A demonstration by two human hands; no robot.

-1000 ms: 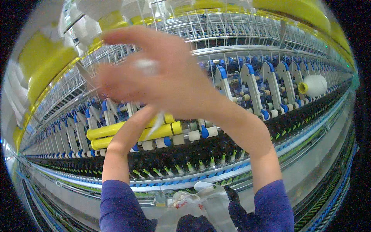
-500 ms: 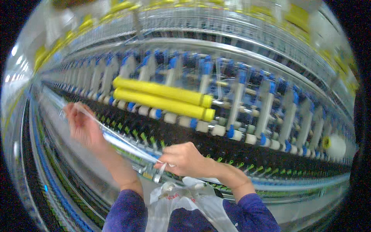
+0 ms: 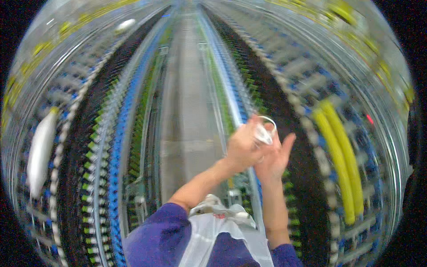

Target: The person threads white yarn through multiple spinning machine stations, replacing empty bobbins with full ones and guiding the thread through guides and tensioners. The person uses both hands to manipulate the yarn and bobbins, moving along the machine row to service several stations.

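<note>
Both my hands are close together over the right machine's edge, blurred by motion. A white fibre strand (image 3: 263,135) is bunched between them, and one loop of it stands up at the fingertips. My left hand (image 3: 242,147) comes across from the left with its fingers closed around the bunched strand. Just to its right, my right hand (image 3: 272,162) is turned palm up, thumb stretched out to the side and fingers extended. The strand lies against its fingers, partly hidden behind the left hand.
A grey aisle floor (image 3: 187,129) runs between two long spinning machines. Two yellow tubes (image 3: 340,164) lie on the right machine; a full white bobbin (image 3: 42,153) lies on the left one. Green-tipped spindles (image 3: 91,164) line both. A white apron (image 3: 222,227) hangs on my front.
My view has swung left to look down the aisle. The strand, earlier stretched long between my spread hands, is now bunched; my hands have come together and the right thumb is out.
</note>
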